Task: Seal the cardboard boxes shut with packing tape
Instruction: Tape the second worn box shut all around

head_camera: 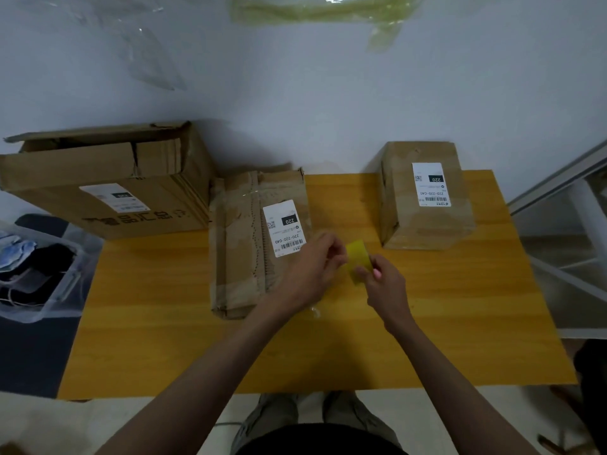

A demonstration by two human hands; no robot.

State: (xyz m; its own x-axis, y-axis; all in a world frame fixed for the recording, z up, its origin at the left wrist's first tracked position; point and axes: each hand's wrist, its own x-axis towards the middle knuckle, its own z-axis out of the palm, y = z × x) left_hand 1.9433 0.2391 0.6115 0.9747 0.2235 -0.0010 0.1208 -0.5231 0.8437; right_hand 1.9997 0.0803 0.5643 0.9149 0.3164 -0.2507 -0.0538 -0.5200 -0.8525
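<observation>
Cardboard all round you on the worktop (164, 339): the middle box (249, 244) lies just left of your hands, its long axis running away from you, seam the same way. Between your hands, a yellow strip of tape (358, 257), pinched at both ends, left hand (312, 270) nearer the box, right hand (384, 287) trailing. Swing it left, I reckon, and line it along that seam.

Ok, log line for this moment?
hands: left and right pinch yellowish tape piece | above table | middle box beside, untouched
</observation>
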